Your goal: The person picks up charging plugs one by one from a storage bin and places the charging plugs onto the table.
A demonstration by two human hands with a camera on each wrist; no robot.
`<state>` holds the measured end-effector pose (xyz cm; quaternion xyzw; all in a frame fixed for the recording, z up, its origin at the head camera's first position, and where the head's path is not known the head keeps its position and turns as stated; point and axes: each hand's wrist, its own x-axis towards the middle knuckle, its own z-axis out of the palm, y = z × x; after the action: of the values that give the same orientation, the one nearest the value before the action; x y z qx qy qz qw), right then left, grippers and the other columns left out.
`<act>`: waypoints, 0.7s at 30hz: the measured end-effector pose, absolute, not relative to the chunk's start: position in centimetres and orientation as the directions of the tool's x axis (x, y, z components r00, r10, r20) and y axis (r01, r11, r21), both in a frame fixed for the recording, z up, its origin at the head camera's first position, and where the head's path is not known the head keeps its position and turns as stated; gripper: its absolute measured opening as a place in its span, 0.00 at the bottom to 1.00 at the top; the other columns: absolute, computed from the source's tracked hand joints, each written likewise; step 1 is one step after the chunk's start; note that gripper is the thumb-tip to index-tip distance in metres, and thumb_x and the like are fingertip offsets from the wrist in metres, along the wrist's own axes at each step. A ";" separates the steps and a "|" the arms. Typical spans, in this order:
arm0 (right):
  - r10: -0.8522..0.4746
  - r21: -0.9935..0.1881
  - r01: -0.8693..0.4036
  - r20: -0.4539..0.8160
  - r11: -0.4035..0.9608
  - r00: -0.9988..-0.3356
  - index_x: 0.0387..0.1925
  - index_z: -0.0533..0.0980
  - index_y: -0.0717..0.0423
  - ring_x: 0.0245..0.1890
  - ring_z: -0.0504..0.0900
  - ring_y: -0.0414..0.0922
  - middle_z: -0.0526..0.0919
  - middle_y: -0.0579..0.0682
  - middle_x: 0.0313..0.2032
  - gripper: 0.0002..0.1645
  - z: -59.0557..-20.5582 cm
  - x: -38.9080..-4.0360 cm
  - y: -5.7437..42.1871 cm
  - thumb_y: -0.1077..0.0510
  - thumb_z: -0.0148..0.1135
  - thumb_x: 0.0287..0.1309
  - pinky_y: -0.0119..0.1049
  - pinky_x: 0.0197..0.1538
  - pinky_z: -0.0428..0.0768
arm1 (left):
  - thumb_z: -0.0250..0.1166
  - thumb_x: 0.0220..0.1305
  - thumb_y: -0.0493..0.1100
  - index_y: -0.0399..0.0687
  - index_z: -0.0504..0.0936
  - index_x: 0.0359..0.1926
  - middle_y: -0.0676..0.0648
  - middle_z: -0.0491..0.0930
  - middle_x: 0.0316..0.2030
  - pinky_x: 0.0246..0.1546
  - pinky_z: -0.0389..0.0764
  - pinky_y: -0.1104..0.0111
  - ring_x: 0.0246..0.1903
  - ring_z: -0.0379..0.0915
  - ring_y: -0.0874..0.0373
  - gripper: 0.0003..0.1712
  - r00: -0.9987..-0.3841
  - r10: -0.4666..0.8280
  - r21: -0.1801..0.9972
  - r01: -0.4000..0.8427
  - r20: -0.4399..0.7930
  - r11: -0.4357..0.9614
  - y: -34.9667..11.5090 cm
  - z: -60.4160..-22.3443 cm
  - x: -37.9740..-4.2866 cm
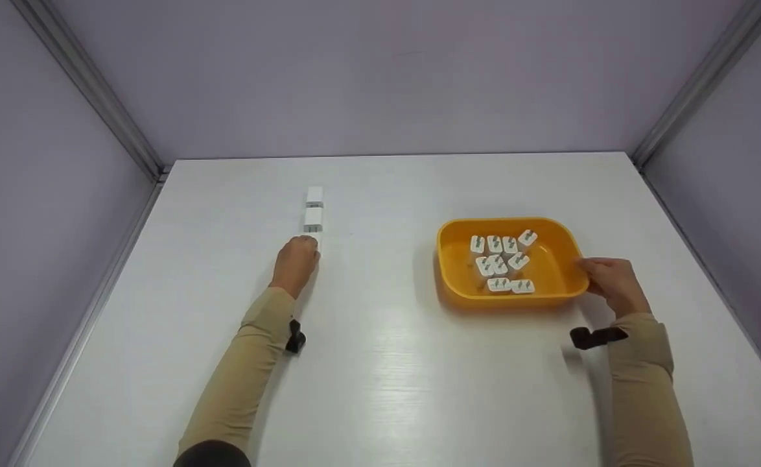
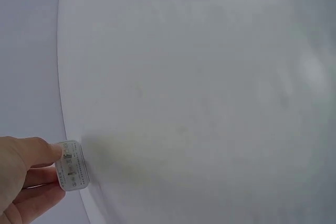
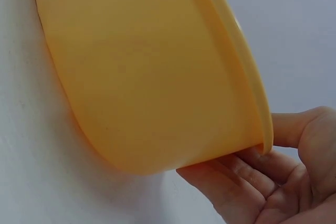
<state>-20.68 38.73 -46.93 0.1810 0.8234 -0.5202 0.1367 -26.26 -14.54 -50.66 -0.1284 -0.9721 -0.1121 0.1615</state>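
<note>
My left hand point(image 1: 295, 264) pinches a white charger plug point(image 2: 73, 167) between thumb and fingers; small print covers the face seen in the left wrist view. In the head view that plug is mostly hidden by the hand, at the near end of a line with two more white charger plugs point(image 1: 314, 216) lying beyond it. On the right, my right hand point(image 1: 616, 283) grips the rim of a yellow plastic tray point(image 1: 559, 272), thumb over the edge and fingers beneath it. Several white charger plugs point(image 1: 494, 244) stand inside the tray, prongs upward, mostly toward its left and middle.
Both hands work over a white table point(image 1: 380, 363). Pale panels point(image 1: 380, 78) rise behind it and at both sides, with grey metal posts point(image 1: 704, 78) at the corners. Black straps point(image 1: 295, 336) sit on both sleeves near the wrists.
</note>
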 end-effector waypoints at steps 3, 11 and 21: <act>0.168 -0.794 0.466 -0.436 0.390 -0.884 0.67 0.63 0.69 0.34 0.79 0.28 0.76 0.33 0.35 0.40 -46.9 -20.8 38.7 0.41 0.51 0.67 0.20 0.41 0.82 | 0.64 0.59 0.30 0.27 0.82 0.31 0.33 0.85 0.29 0.29 0.85 0.59 0.30 0.85 0.44 0.05 -0.912 0.220 0.168 0.291 0.346 0.942 -14.6 -50.7 -26.4; 0.170 -0.792 0.456 -0.425 0.407 -0.889 0.67 0.62 0.69 0.34 0.79 0.29 0.76 0.35 0.36 0.41 -46.9 -20.8 38.7 0.40 0.50 0.67 0.20 0.41 0.82 | 0.64 0.58 0.30 0.27 0.82 0.33 0.32 0.85 0.32 0.33 0.86 0.60 0.33 0.85 0.43 0.05 -0.909 0.222 0.165 0.294 0.353 0.941 -14.5 -50.6 -26.6; 0.147 -0.816 0.429 -0.405 0.386 -0.902 0.67 0.62 0.70 0.34 0.80 0.28 0.76 0.32 0.34 0.43 -46.9 -20.5 38.6 0.40 0.53 0.65 0.20 0.41 0.82 | 0.64 0.58 0.29 0.27 0.82 0.34 0.32 0.85 0.32 0.34 0.86 0.58 0.34 0.84 0.43 0.05 -0.908 0.213 0.203 0.299 0.362 0.932 -14.5 -50.4 -26.5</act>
<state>-20.50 38.65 -46.85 0.1755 0.8217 -0.5254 0.1343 -26.46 -14.53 -50.41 -0.1322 -0.9682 -0.1282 0.1695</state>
